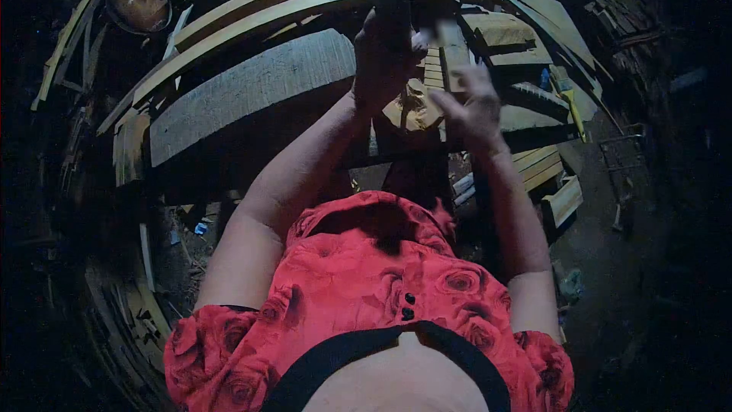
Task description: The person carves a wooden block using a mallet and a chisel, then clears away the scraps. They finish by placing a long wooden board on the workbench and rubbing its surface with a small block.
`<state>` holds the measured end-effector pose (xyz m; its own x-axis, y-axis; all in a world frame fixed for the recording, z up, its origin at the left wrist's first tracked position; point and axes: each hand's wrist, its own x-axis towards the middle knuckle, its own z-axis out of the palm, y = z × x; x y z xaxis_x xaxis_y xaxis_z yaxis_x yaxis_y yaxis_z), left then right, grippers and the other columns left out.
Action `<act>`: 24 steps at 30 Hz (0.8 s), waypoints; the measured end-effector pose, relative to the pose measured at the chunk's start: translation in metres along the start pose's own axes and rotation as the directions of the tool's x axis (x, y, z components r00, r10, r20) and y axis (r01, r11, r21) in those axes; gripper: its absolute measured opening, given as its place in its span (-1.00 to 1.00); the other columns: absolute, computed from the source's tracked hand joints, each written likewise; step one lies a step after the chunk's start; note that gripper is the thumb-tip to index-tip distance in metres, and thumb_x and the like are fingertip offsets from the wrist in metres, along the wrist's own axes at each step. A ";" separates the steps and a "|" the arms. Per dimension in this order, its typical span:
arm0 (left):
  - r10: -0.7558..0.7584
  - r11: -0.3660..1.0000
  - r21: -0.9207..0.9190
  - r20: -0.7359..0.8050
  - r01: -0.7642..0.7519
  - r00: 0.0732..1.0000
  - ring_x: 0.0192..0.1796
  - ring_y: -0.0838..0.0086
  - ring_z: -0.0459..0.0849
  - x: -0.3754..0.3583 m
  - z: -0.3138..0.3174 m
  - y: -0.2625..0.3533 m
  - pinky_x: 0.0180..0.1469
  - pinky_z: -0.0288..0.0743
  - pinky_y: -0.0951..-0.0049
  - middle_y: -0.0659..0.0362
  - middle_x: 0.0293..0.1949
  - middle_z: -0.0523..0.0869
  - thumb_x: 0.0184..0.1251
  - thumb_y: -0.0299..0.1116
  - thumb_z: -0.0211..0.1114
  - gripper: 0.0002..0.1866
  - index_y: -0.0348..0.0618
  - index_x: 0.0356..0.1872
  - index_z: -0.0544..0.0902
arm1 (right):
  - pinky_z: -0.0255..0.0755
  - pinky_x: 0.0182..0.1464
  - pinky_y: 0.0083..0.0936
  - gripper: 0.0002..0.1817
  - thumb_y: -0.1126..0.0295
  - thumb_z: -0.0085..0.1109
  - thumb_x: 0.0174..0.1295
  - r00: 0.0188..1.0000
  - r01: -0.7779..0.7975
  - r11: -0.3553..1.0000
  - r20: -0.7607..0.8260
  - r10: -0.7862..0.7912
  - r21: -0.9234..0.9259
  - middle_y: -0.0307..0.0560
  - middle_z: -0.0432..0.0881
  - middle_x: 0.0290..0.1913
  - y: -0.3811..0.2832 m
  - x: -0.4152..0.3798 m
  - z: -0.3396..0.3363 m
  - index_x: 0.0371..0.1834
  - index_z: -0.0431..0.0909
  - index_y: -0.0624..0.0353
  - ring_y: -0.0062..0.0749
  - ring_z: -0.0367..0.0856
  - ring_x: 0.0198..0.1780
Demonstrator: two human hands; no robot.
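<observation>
My left hand (377,61) is wrapped round a dark, thick cylindrical object (392,11) with a pale rounded top, held upright above the workbench. Shadow hides its lower part. Slightly blurred, my right hand (482,111) is to the right, its thumb apart from the fingers. Its fingertips are close to a pale wooden bar (455,47) running away from me. Between the hands is a light piece of wood (414,107) with a rough, carved-looking surface. Beside it, several narrow wooden slats (433,67) lie in a row.
A broad curved grey plank (255,95) lies to the left, with long curved boards (297,1) behind it. To the right are a wooden block (505,30), a saw-toothed blade (540,95) and a yellow-handled brush (570,103). A round rusty pan (139,1) is at the back left.
</observation>
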<state>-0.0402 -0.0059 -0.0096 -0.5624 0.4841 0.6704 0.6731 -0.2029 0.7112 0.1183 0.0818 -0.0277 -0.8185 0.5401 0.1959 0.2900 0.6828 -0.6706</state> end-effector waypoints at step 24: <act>0.246 0.963 0.112 0.004 -0.245 0.969 -0.31 0.20 0.59 -0.001 0.008 0.005 -0.32 0.52 0.26 0.03 -0.29 0.50 0.01 -0.34 0.35 -0.57 -0.15 -0.07 0.45 | 0.49 -0.38 -0.55 -0.43 0.34 0.26 -0.02 0.913 0.024 0.931 -0.371 -0.169 -0.364 -0.07 0.58 -0.26 -0.071 0.080 -0.193 0.12 0.41 0.27 -0.46 0.58 -0.39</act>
<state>-0.0324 -0.0007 -0.0077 -0.3779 0.4229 0.8237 0.8394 -0.2188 0.4975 0.1278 0.1717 0.1734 -0.6123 0.5606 0.5575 0.4307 0.8278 -0.3594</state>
